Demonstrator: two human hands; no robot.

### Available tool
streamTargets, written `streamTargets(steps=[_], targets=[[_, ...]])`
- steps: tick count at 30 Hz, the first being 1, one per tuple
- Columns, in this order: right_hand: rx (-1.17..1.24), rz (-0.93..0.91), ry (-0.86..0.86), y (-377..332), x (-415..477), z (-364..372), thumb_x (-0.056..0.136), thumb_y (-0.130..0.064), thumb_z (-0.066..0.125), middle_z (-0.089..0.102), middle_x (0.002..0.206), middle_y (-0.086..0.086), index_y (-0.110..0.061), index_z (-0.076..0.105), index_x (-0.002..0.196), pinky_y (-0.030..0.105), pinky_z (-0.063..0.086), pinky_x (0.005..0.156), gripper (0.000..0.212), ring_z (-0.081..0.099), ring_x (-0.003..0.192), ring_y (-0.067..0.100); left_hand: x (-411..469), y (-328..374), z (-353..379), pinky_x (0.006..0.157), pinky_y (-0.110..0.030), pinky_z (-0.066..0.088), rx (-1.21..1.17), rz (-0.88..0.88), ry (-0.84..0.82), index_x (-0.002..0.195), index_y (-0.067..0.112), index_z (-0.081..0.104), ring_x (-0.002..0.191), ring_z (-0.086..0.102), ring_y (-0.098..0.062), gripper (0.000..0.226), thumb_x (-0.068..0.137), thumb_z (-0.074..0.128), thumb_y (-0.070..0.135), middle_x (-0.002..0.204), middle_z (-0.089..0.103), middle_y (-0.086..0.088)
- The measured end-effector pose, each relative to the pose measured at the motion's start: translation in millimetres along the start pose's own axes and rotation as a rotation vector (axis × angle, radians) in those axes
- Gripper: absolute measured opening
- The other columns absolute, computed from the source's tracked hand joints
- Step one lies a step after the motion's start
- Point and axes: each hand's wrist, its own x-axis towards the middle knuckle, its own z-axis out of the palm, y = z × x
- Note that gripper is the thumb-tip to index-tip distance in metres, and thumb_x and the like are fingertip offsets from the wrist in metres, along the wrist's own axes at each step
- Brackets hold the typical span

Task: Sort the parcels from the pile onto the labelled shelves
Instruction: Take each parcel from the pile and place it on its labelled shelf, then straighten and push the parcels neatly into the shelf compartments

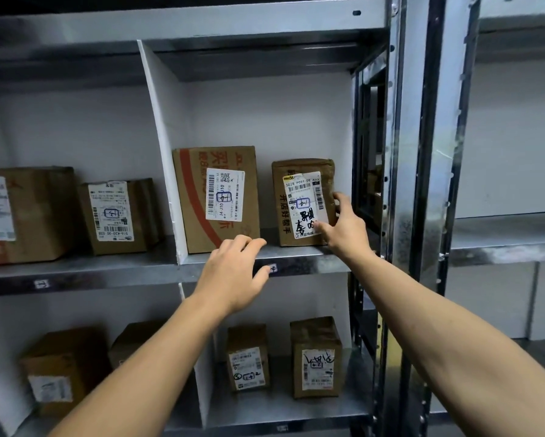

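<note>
The fingers of the right hand are touching the right side of a small brown parcel, thumb on its front label, loosely grasping. The left hand is hanging open, holding nothing. The parcel is standing upright on the shelf beside a bigger box. It is looking light and stiff; holding both side faces seems best.

The light here is dim and cool, falling from above; my upper shelf shows sharp, while the lower boxes sit in shadow and blur. Glare streaks the steel upright, which bows with the wide lens toward the edge.
</note>
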Motion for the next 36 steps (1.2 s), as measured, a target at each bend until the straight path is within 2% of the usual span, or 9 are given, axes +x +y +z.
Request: streamTargets(steps=[5, 9, 12, 14, 16, 20, 22, 27, 36], targets=[[-0.050, -0.022, 0.060, -1, -12, -5, 0.090, -0.025, 0.074, 0.053, 0.144, 0.007, -0.021, 0.038, 0.150, 0.040, 0.039, 0.110, 0.070, 0.048, 0.134, 0.025, -10, -6, 1, 0.105, -0.036, 0.038, -0.010, 0.010, -0.009, 0.144, 0.027, 0.038, 0.124, 0.042, -0.016, 0.052, 0.096, 0.047, 0.045, 0.138, 0.046, 0.006], [-0.109, -0.194, 0.147, 1, -51, -5, 0.097, -0.032, 0.064, 0.051, 0.145, 0.006, -0.015, 0.046, 0.146, 0.029, 0.030, 0.110, 0.056, 0.043, 0.136, 0.021, -28, -12, 0, 0.102, -0.036, 0.040, -0.074, 0.000, 0.037, 0.140, 0.025, 0.044, 0.120, 0.045, -0.016, 0.048, 0.095, 0.050, 0.040, 0.133, 0.051, 0.005], [-0.272, -0.326, 0.101, 7, -94, 8, 0.098, -0.035, 0.059, 0.054, 0.138, 0.007, -0.014, 0.054, 0.139, 0.031, 0.035, 0.109, 0.046, 0.046, 0.130, 0.022, -50, -19, 1, 0.101, -0.037, 0.040, -0.077, -0.010, 0.057, 0.139, 0.023, 0.047, 0.120, 0.046, -0.017, 0.047, 0.094, 0.051, 0.038, 0.132, 0.053, 0.003], [-0.430, -0.461, 0.069, 13, -123, 23, 0.097, -0.039, 0.054, 0.059, 0.130, 0.012, -0.011, 0.061, 0.130, 0.038, 0.044, 0.104, 0.044, 0.053, 0.121, 0.029, -69, -26, 3, 0.101, -0.038, 0.039, -0.036, -0.014, 0.029, 0.140, 0.023, 0.046, 0.122, 0.046, -0.019, 0.049, 0.093, 0.050, 0.039, 0.134, 0.052, 0.003], [-0.567, -0.520, 0.008, 14, -150, 38, 0.095, -0.043, 0.050, 0.062, 0.124, 0.014, -0.010, 0.064, 0.124, 0.044, 0.051, 0.094, 0.046, 0.058, 0.113, 0.033, -91, -36, 6, 0.100, -0.039, 0.039, 0.009, -0.015, -0.014, 0.139, 0.023, 0.046, 0.121, 0.047, -0.021, 0.050, 0.093, 0.050, 0.040, 0.133, 0.052, 0.002], [-0.749, -0.465, -0.184, 5, -202, 61, 0.093, -0.050, 0.041, 0.063, 0.112, 0.010, -0.016, 0.062, 0.114, 0.042, 0.051, 0.079, 0.046, 0.061, 0.098, 0.034, -140, -54, 10, 0.098, -0.039, 0.039, 0.074, -0.060, -0.133, 0.138, 0.024, 0.045, 0.119, 0.046, -0.023, 0.049, 0.093, 0.049, 0.044, 0.132, 0.052, 0.001], [-0.830, -0.439, -0.299, 3, -223, 72, 0.094, -0.052, 0.039, 0.062, 0.112, 0.008, -0.019, 0.059, 0.115, 0.042, 0.048, 0.082, 0.044, 0.061, 0.099, 0.033, -163, -61, 13, 0.099, -0.039, 0.038, 0.103, -0.096, -0.211, 0.139, 0.024, 0.044, 0.122, 0.045, -0.024, 0.050, 0.094, 0.048, 0.045, 0.133, 0.051, 0.001], [-0.883, -0.374, -0.582, -17, -269, 109, 0.099, -0.054, 0.039, 0.057, 0.129, 0.009, -0.021, 0.053, 0.129, 0.044, 0.044, 0.095, 0.046, 0.055, 0.117, 0.033, -231, -93, 0, 0.101, -0.040, 0.037, 0.159, -0.195, -0.341, 0.142, 0.026, 0.040, 0.126, 0.043, -0.025, 0.051, 0.095, 0.043, 0.047, 0.137, 0.049, 0.000], [-0.777, -0.549, -0.742, -91, -300, 182, 0.100, -0.055, 0.036, 0.057, 0.127, 0.010, -0.021, 0.050, 0.127, 0.045, 0.044, 0.095, 0.046, 0.055, 0.117, 0.034, -309, -142, -69, 0.098, -0.040, 0.039, 0.270, -0.437, -0.310, 0.140, 0.023, 0.042, 0.121, 0.046, -0.025, 0.050, 0.095, 0.043, 0.045, 0.131, 0.051, -0.002]])
